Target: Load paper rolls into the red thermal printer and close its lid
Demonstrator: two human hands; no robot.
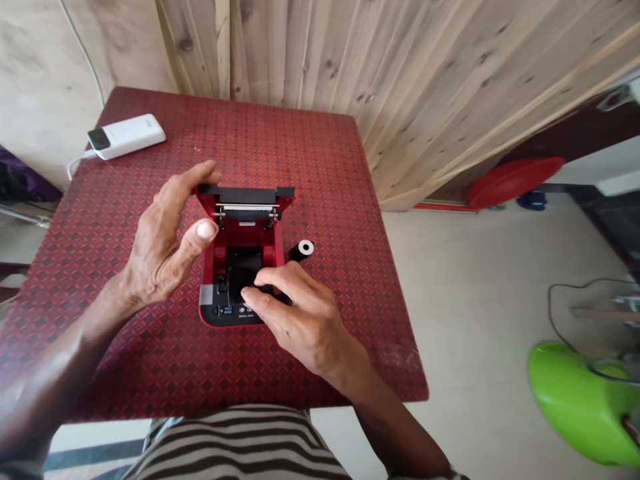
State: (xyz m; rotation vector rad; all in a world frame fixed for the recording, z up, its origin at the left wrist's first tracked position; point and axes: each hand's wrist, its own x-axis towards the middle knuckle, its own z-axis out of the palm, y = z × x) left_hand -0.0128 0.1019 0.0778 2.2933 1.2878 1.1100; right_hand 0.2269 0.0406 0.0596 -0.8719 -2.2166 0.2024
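- At the far left we count one white power bank (126, 137), lying near the far left corner of the red patterned bench (235, 373), with one white cable (80, 159) running from it over the bench edge.
- Next we see one left hand (160, 247), opened wide and curved, thumb and fingers well apart. It holds nothing, and its fingertips sit just beside the raised lid, though we cannot tell whether they touch it.
- In the middle of the bench stands one red and black printer (240, 267), its long axis running near to far. Its lid (245, 197) is raised at the far end, and its dark front panel faces us.
- Over its near end we see one right hand (300, 320), half curled, fingertips resting on the open compartment. We cannot tell whether it has a firm hold.
- Just right of the printer lies one black roll (301, 250) on the bench, on its side, its white core showing and its axis pointing right.
- Further right, on the floor, we count one green plastic seat (580, 400).
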